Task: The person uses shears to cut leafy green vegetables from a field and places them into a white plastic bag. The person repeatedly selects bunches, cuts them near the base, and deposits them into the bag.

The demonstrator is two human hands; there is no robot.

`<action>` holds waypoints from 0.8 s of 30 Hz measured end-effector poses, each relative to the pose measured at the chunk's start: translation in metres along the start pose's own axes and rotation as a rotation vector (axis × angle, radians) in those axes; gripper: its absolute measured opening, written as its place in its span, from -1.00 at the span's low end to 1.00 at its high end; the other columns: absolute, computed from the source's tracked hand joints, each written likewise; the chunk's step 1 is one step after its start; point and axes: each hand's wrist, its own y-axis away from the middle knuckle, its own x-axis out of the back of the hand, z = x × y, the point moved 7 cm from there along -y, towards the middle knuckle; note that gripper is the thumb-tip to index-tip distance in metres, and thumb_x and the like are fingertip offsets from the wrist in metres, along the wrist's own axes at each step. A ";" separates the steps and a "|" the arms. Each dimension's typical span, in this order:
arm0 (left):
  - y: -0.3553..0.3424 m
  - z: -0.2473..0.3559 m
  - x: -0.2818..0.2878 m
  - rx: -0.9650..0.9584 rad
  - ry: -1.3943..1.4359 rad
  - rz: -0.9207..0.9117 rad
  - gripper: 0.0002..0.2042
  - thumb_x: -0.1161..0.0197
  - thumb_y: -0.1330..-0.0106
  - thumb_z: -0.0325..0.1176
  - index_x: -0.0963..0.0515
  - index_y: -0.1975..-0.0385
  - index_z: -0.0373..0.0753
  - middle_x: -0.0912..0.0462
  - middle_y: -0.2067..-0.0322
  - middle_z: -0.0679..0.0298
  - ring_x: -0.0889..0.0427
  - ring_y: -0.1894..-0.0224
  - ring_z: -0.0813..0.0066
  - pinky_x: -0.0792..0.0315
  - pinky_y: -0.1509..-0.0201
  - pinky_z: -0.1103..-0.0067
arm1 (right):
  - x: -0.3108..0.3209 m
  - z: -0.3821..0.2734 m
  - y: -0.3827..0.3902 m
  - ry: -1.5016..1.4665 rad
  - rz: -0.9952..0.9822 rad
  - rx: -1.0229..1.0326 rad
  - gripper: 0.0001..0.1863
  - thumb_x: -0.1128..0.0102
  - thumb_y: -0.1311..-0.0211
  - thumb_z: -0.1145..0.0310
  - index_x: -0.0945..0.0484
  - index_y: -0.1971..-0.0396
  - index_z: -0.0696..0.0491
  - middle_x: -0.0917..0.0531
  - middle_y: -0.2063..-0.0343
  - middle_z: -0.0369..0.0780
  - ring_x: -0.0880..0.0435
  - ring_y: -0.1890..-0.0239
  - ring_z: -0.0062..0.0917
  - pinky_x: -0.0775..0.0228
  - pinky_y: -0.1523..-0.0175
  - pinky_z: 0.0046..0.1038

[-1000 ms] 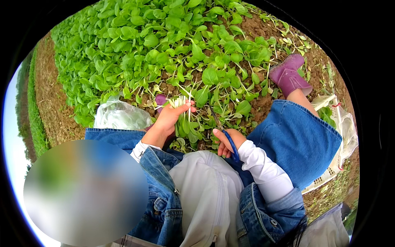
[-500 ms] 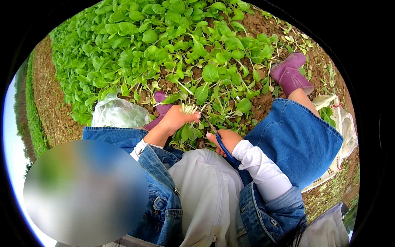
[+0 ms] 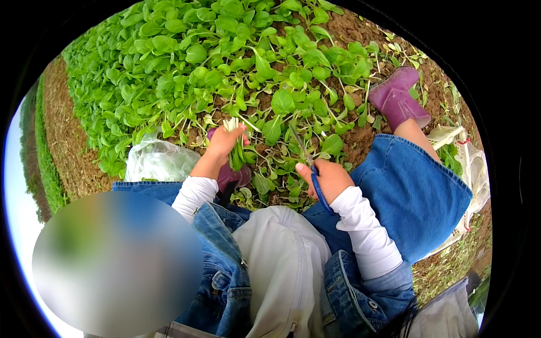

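Note:
My left hand [image 3: 223, 142] is closed around a bunch of leafy greens [image 3: 238, 154]. Their pale cut stems stick out above the fist, and green leaves hang below it. To the right, and apart from the bunch, my right hand [image 3: 332, 180] grips a pair of scissors [image 3: 319, 190] by the blue handles. The metal blades point up and away over low greens. In front of both hands spread growing leafy plants [image 3: 283, 101] with pale stems, rooted in brown soil.
A clear plastic bag [image 3: 160, 160] lies left of my left hand. My purple boot [image 3: 399, 98] stands on the soil at the right; the other is partly hidden behind my left hand. A pale crate [image 3: 476, 177] with greens and plastic is at far right.
My left hand has moved up and left with the bunch, away from the scissors. My right hand has shifted slightly right and up, still holding the scissors.

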 end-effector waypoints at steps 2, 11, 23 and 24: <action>-0.021 0.016 0.004 -0.083 0.016 0.064 -0.87 -0.11 -0.13 -0.35 -0.41 0.50 -0.27 -0.41 0.70 0.34 -0.44 0.68 0.56 -0.33 0.61 0.65 | 0.014 0.000 0.003 -0.330 0.060 -0.017 -0.45 0.10 -0.08 -0.10 -0.36 0.65 0.18 -0.48 0.79 -0.20 -0.47 0.73 -0.45 -0.32 0.54 -0.48; -0.097 0.052 -0.065 -0.526 -1.249 0.092 -0.80 -0.22 0.11 -0.28 -0.50 0.54 -0.28 -0.52 0.51 0.03 -0.51 0.43 0.11 -0.40 0.37 0.41 | 0.015 -0.006 0.004 -0.592 0.010 -0.045 -0.53 0.04 -0.11 -0.02 -0.36 0.50 0.18 -0.46 0.76 -0.24 -0.41 0.76 -0.65 -0.25 0.63 -0.63; -0.143 0.019 -0.075 -0.328 -1.348 0.031 -0.85 -0.11 0.05 -0.38 -0.52 0.47 -0.24 -0.53 0.35 0.06 -0.52 0.27 0.12 -0.41 0.24 0.40 | 0.017 -0.007 -0.002 -0.580 0.014 -0.053 -0.55 0.03 -0.11 0.00 -0.34 0.55 0.17 -0.47 0.78 -0.26 -0.40 0.76 -0.66 -0.24 0.63 -0.62; -0.150 0.017 -0.071 -0.334 -1.369 0.030 -0.84 -0.12 0.06 -0.38 -0.52 0.46 -0.24 -0.53 0.34 0.05 -0.52 0.27 0.12 -0.41 0.24 0.40 | 0.017 -0.008 -0.001 -0.572 0.011 -0.050 -0.55 0.03 -0.10 -0.01 -0.34 0.55 0.17 -0.47 0.78 -0.25 -0.41 0.76 -0.65 -0.24 0.62 -0.62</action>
